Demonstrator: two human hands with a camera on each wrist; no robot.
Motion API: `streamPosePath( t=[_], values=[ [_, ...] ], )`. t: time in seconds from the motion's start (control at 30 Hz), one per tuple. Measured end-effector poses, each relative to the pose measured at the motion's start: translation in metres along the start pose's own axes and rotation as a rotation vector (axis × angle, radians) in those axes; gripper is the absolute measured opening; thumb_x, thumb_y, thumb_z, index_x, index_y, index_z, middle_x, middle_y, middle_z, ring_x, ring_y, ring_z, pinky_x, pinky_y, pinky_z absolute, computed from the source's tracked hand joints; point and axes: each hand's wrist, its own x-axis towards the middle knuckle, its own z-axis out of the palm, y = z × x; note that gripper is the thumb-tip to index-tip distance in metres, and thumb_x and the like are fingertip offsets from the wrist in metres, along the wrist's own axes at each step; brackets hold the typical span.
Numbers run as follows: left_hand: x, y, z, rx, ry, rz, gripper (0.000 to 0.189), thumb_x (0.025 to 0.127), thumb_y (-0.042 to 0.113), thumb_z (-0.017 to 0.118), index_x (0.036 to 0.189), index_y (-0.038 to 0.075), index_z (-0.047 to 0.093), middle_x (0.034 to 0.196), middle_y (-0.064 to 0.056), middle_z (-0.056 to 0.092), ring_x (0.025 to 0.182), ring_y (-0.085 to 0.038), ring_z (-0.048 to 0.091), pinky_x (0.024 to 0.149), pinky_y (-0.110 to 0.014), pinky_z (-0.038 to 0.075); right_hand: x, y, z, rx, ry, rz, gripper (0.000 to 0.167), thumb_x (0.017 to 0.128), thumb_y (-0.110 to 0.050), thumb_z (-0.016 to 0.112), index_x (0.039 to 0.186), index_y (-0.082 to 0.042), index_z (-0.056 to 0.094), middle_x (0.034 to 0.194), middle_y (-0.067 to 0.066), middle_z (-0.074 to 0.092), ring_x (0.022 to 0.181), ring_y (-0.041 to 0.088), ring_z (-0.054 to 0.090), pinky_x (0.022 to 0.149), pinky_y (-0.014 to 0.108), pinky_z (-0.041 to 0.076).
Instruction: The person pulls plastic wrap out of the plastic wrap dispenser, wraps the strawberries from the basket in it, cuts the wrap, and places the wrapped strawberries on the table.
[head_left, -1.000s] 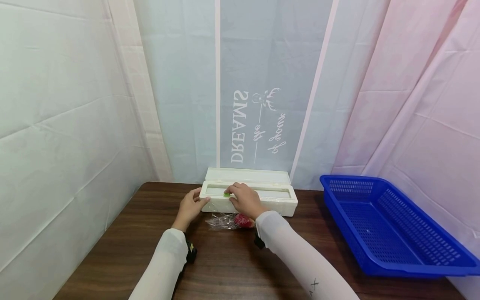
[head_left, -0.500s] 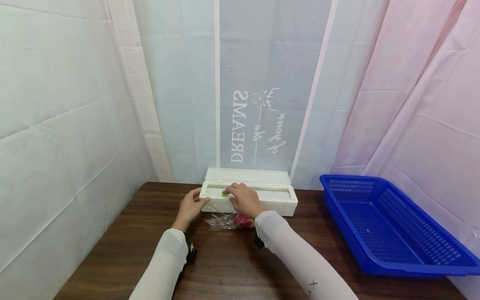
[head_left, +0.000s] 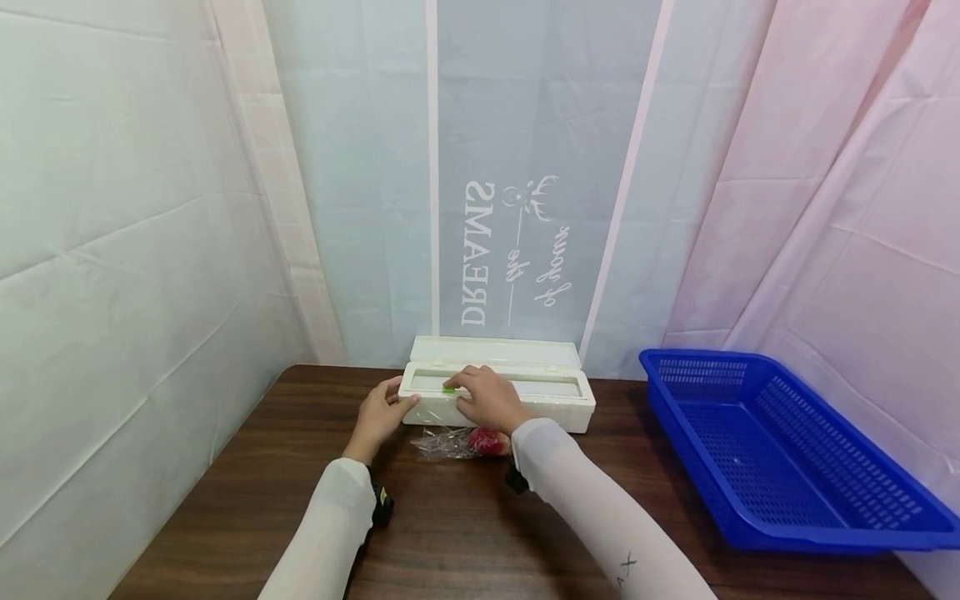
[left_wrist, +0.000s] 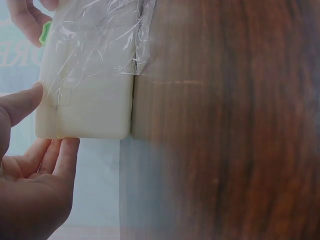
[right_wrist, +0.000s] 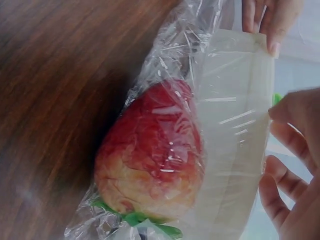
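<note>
A long white cling film dispenser box [head_left: 558, 414] stands at the back of the table, its lid [head_left: 495, 352] tipped up behind it. My left hand [head_left: 378, 417] grips the box's left end, thumb on the front edge and fingers at the end face. At the slot my right hand [head_left: 493, 402] holds a small green slide cutter [head_left: 448, 389], with the thumb against the box's front edge. Clear film [left_wrist: 100, 40] hangs down the front. Under film in the right wrist view lies a red and yellow fruit [right_wrist: 155, 150] with green leaves, touching or very near the box.
A blue perforated plastic basket [head_left: 738, 471] stands to the right on the dark wooden table [head_left: 442, 542]. Fabric curtains [head_left: 375, 208] enclose the back and both sides, close behind the box.
The green slide cutter and my right fingers have shifted slightly to the left along the box. My left hand, the box and the fruit stay where they were.
</note>
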Motion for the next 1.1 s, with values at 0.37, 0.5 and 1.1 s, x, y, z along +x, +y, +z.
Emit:
streamPosePath(
  t=[0.37, 0.5, 1.1],
  values=[
    [-0.001, -0.001, 0.001, -0.009, -0.004, -0.005, 0.066, 0.096, 0.022, 0.072, 0.148, -0.004, 0.041, 0.143, -0.027, 0.048, 0.131, -0.040, 0.050, 0.099, -0.050, 0.049, 0.006, -0.002, 0.004, 0.176, 0.120, 0.045, 0.018, 0.096, -0.009, 0.062, 0.109, -0.008, 0.074, 0.096, 0.001, 0.066, 0.086, 0.016, 0.062, 0.074, 0.030, 0.054],
    [-0.001, 0.001, 0.000, -0.013, -0.003, -0.006, 0.065, 0.096, 0.022, 0.072, 0.148, -0.004, 0.042, 0.144, -0.027, 0.048, 0.131, -0.040, 0.050, 0.098, -0.051, 0.049, 0.008, -0.007, 0.004, 0.230, 0.122, 0.054, 0.014, 0.095, -0.008, 0.066, 0.107, -0.005, 0.073, 0.098, 0.005, 0.066, 0.088, 0.018, 0.065, 0.077, 0.030, 0.056],
    [-0.002, 0.002, -0.001, -0.007, -0.002, 0.002, 0.064, 0.096, 0.020, 0.071, 0.147, -0.004, 0.042, 0.142, -0.027, 0.049, 0.129, -0.040, 0.051, 0.097, -0.050, 0.050, 0.012, -0.015, 0.010, 0.153, 0.069, 0.110, 0.016, 0.089, -0.020, 0.079, 0.099, -0.009, 0.071, 0.089, 0.001, 0.061, 0.083, 0.016, 0.060, 0.076, 0.031, 0.053]
  ],
)
